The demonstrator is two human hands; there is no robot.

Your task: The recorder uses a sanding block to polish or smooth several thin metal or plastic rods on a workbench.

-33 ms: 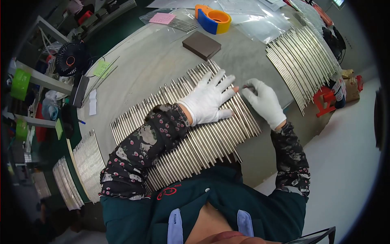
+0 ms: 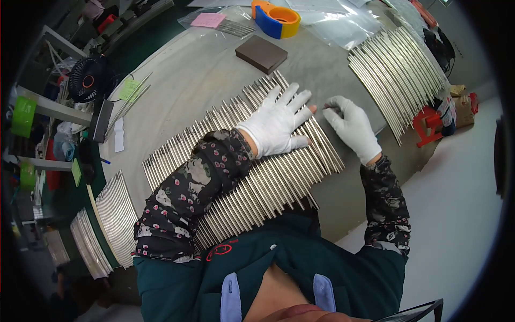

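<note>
2 gloved hands (image 2: 279, 123), 4 batches of metal rods (image 2: 257, 182), 1 tape dispenser (image 2: 276, 19), 1 dark block (image 2: 261, 53), 1 fan (image 2: 88, 80)

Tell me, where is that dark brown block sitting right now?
In the head view, the dark brown block lies on the grey table, beyond the row of metal rods, just below the orange and blue tape dispenser.

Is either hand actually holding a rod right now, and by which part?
The left hand only lies flat on the rods, gripping nothing. The right hand pinches something small at its fingertips near the row's far end; what it is cannot be told.
</note>
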